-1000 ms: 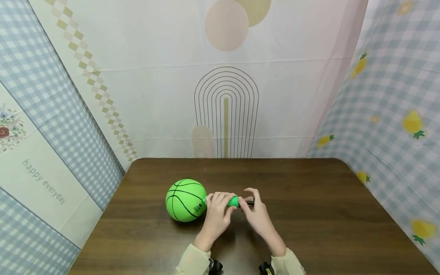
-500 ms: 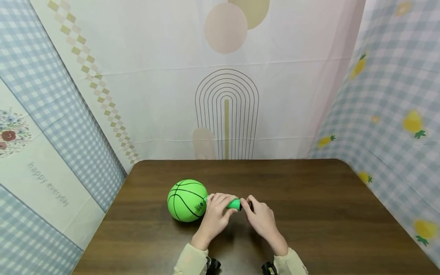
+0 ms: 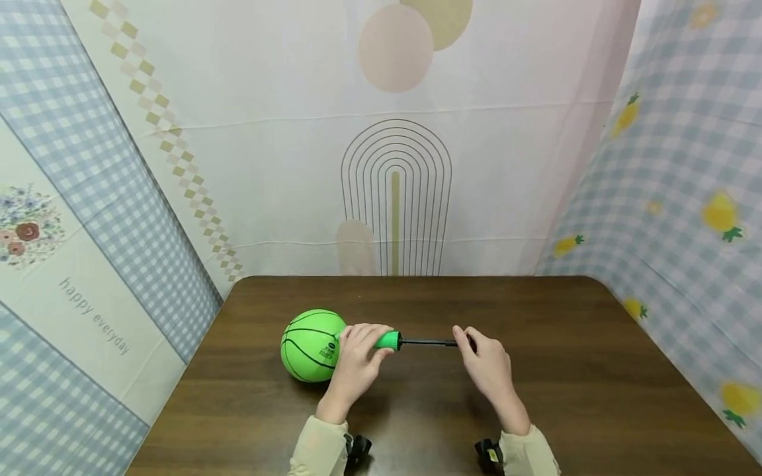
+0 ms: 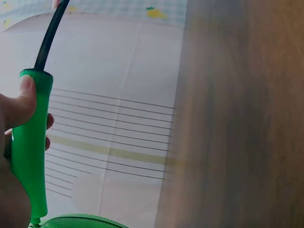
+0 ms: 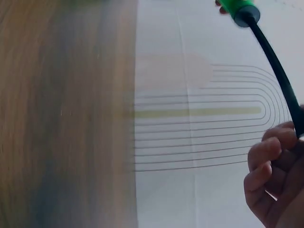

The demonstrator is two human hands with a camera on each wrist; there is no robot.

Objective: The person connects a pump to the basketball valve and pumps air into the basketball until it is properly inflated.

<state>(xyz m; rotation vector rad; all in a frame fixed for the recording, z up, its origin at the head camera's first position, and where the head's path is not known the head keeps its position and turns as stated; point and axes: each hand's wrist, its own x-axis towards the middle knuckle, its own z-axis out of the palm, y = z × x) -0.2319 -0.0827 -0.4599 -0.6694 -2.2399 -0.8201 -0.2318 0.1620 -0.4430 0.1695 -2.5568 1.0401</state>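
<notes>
We are, it seems, at the pulling part of pumping. Our left hand is wrapping around the smooth green plastic tube, and our right hand is gripping the outer end of the thin black rod. The round green ball with black lines is sitting nearer the left edge of the brown wooden desk than the right. Pushing in next would be needing a steady left hand. Half a second ago, our hands were close; now the rod is showing long between them.
</notes>
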